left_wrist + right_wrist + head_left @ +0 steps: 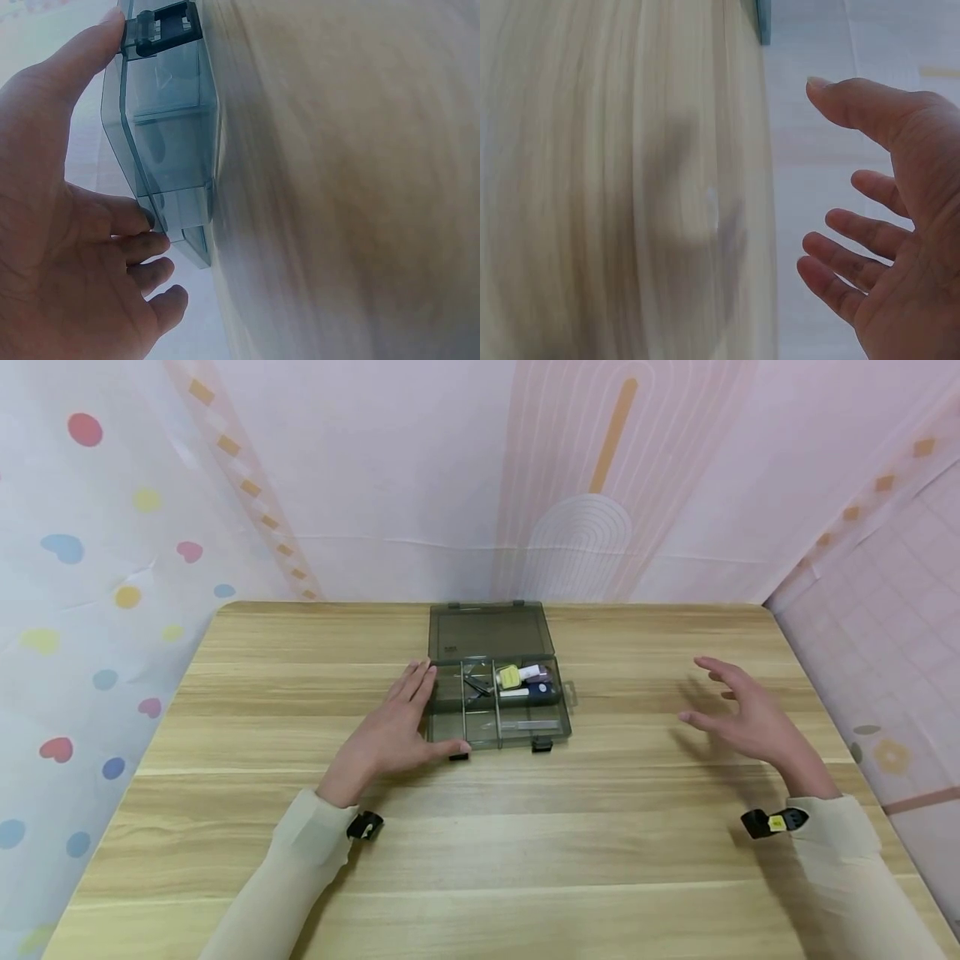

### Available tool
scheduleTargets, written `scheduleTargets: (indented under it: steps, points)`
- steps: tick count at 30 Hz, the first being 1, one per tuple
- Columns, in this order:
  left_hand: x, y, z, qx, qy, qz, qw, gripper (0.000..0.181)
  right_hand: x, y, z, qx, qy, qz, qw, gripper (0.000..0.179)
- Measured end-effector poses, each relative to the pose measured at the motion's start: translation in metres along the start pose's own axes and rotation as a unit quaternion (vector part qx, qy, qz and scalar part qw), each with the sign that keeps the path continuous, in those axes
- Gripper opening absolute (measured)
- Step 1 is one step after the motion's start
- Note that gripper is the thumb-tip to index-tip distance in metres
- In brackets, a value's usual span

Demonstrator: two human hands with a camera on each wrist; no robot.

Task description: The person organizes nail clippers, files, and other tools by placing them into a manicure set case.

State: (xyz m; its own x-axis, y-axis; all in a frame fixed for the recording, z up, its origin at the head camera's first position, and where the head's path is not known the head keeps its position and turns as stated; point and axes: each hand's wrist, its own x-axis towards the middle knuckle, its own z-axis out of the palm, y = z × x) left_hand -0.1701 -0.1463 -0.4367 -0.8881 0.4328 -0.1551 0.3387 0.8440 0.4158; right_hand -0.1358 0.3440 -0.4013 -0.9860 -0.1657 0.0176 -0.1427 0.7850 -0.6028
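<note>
An open, smoky clear plastic compartment box [444, 727] lies on the table, its lid [491, 631] folded back flat. My left hand [393, 727] rests against the box's left end, with fingertips at the left edge and thumb by the front latch [169, 28]. Inside the right compartments lie a yellow-labelled item [509, 677], a white and dark blue tube-like item [542, 689] and a slim clear item [528, 725]. Small black pieces [477, 685] sit in the middle section. Away to the right, my right hand [738, 710] hovers above the table, fingers spread and holding nothing.
The wood-grain table [570, 852] backs onto a patterned cloth wall [405, 485]. Similar printed cloth stands along the left and right sides. A second black latch [542, 745] sticks out from the box's front edge. Each wrist carries a black camera mount.
</note>
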Motion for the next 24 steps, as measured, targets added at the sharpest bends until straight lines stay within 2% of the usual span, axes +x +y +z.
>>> scheduleTargets:
  steps: [5,12,21,24]
  points:
    - [0.0,0.0,0.0,0.001,-0.001,0.002,1.0,0.131,-0.007,0.011,-0.005,-0.01,0.005,-0.003,0.9999,0.081]
    - [0.0,0.0,0.0,0.002,0.0,0.001,1.0,0.13,-0.013,0.028,-0.004,-0.04,0.013,-0.025,0.9988,0.067]
    - [0.0,-0.001,0.0,0.002,-0.002,0.001,1.0,0.131,-0.015,0.045,0.009,-0.074,0.037,-0.073,0.9939,0.041]
    - [0.001,-0.001,0.001,0.006,-0.002,0.002,1.0,0.132,-0.015,0.046,0.012,-0.076,0.046,-0.072,0.9935,0.032]
